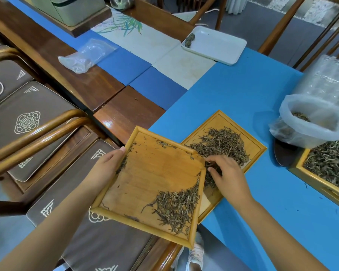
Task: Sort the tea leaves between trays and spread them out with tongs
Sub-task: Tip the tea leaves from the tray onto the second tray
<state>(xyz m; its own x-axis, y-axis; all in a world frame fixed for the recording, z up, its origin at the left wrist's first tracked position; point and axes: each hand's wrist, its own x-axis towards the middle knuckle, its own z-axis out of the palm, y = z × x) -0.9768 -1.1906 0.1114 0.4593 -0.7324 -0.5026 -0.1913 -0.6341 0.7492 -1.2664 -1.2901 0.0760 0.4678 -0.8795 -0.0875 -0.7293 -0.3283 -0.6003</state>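
Note:
My left hand (108,165) grips the left rim of a square wooden tray (155,173), holding it tilted above the table edge. A clump of dry tea leaves (176,206) lies in that tray's lower right corner. A second wooden tray (256,147) lies flat on the blue table, partly under the first, with a heap of tea leaves (221,145) in it. My right hand (225,177) reaches over the held tray's right rim, fingers curled into the leaves of the lower tray. No tongs are in view.
A third tray full of tea leaves (329,167) sits at the right edge, beside a plastic bag (311,122) with leaves inside. A white tray (219,45) with small tea balls stands at the back. Cushioned chairs (27,122) are to the left.

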